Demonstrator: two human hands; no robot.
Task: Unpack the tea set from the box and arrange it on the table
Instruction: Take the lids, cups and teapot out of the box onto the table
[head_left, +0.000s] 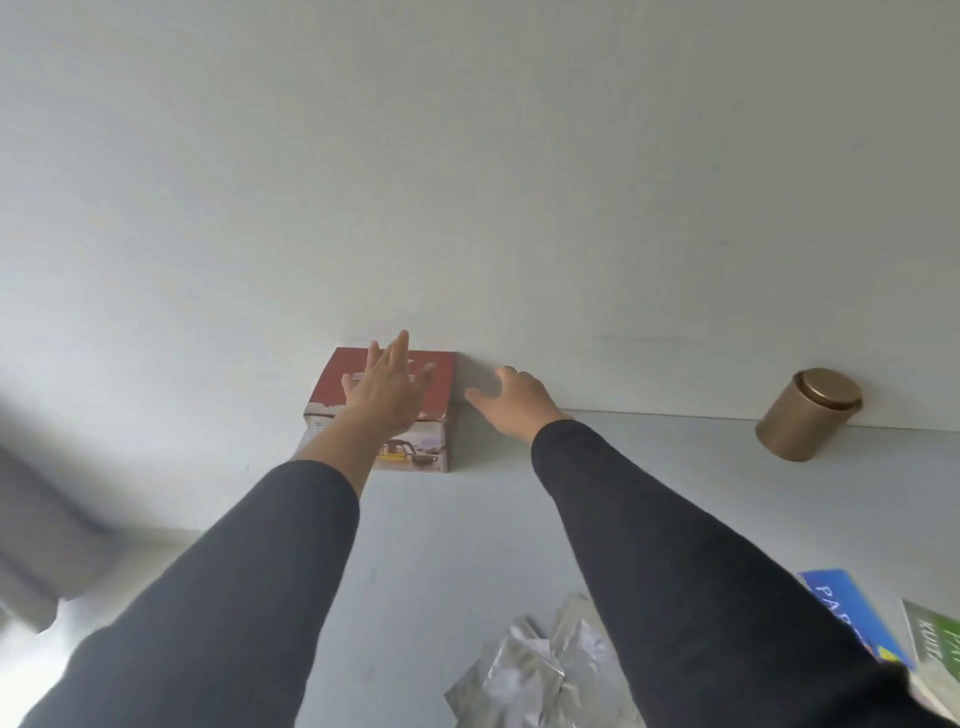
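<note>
A cardboard tea set box (439, 382) with a red top and a picture of a teapot on its front stands closed on the white table (467, 525), against the wall. My left hand (387, 389) reaches out over the box's top with straight, spread fingers; whether it touches the box is unclear. My right hand (514, 397) is just right of the box, fingers loosely spread, holding nothing. Both arms wear dark sleeves. The box's contents are hidden.
A gold round tin (808, 413) stands at the back right by the wall. Silver foil pouches (524, 670) lie near the front. A blue booklet (852, 618) and a green one (935, 649) lie at the right edge. A grey object (41, 535) is at left.
</note>
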